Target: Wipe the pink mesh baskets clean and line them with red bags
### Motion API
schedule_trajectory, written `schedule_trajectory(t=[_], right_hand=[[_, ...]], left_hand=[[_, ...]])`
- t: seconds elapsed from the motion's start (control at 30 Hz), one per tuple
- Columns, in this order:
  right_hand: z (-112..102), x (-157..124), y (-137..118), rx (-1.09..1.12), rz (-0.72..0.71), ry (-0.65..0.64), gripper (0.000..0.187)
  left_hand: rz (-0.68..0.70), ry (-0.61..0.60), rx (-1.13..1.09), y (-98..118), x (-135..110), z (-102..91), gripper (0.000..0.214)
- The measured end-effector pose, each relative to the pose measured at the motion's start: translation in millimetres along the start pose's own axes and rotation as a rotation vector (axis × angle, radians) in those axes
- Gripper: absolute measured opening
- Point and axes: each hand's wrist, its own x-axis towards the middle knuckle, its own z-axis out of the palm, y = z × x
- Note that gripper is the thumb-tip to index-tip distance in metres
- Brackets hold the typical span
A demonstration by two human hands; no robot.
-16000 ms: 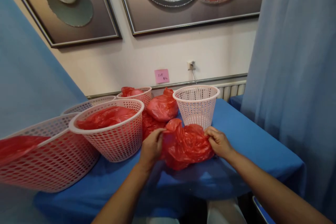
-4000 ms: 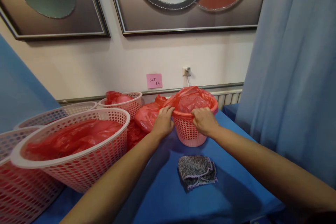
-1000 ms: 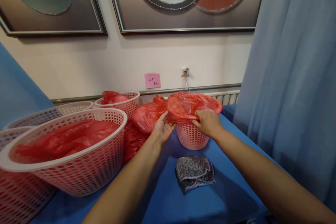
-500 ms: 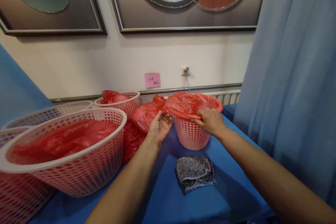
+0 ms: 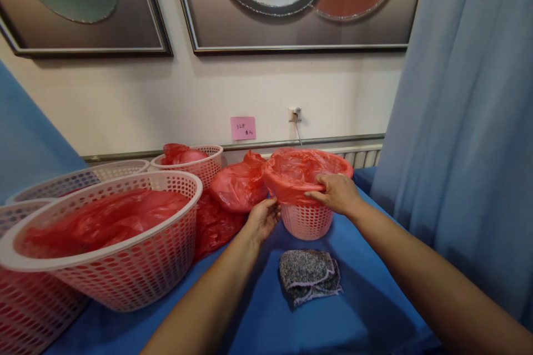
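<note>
Blue table point(image 5: 366, 310): both hands' fingers grip red bag point(image 5: 300, 169) (lining small basket point(image 5: 307, 221)).

Both hands, left hand point(image 5: 263, 217) and right hand point(image 5: 336, 193), are gripping the red bag point(image 5: 303, 172) (draped over a small basket point(image 5: 307, 221)).

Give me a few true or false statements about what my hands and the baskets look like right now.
1. The right hand grips the red bag at the rim of the small basket. True.
2. The grey cloth lies inside the small basket. False: it lies on the blue table cover.
3. The left hand rests beside the small basket's lower left side. True.
4. The big basket holds nothing. False: red plastic fills it.
</note>
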Motion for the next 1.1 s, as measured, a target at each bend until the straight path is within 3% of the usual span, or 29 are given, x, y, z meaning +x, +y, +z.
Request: schedule_trajectory(t=[0.17, 0.33, 0.43, 0.47, 0.57, 0.63, 0.73, 0.8, 0.97, 1.1], right_hand=[[-1.9, -3.5, 13.6, 0.051, 0.003, -0.014, 0.037], [-8.0, 3.5, 59.8, 0.167, -0.11, -0.118, 0.03], [-15.7, 7.5, 87.9, 0.043, -0.072, -0.033, 0.016], [-18.1, 7.7, 91.6, 0.001, -0.049, 0.018, 0.02], [-21.6, 6.2, 78.2, -0.005, -0.016, 0.114, 0.048], [-18.9, 5.1, 53.3, 0.048, -0.02, 0.116, 0.053], [-8.0, 4.0, 15.7, 0.08, -0.016, 0.059, 0.035], [0.5, 2.4, 4.7, 0.079, -0.047, 0.041, 0.023], [9.6, -3.2, 27.5, 0.12, -0.111, 0.029, 0.018], [0.1, -3.3, 26.6, 0.09, -0.069, 0.056, 0.034]], left_hand=[[0.047, -0.012, -0.048, 18.1, -1.3, 14.8, 0.009], [0.105, -0.039, -0.054, 28.3, -9.5, 23.7, 0.013], [0.079, -0.064, -0.011, 17.8, -19.7, 22.3, 0.016], [0.071, -0.071, 0.003, 13.4, -22.2, 21.9, 0.018], [0.062, -0.077, 0.032, 3.3, -23.4, 23.9, 0.02], [0.059, -0.071, 0.041, 0.7, -20.2, 27.1, 0.018], [0.045, -0.065, 0.045, 1.2, -17.2, 30.5, 0.007], [0.033, -0.072, 0.046, 2.1, -20.4, 29.3, 0.005], [0.015, -0.114, 0.044, 2.9, -39.0, 21.3, 0.005], [0.04, -0.153, 0.019, 3.1, -41.6, 28.9, 0.009]])
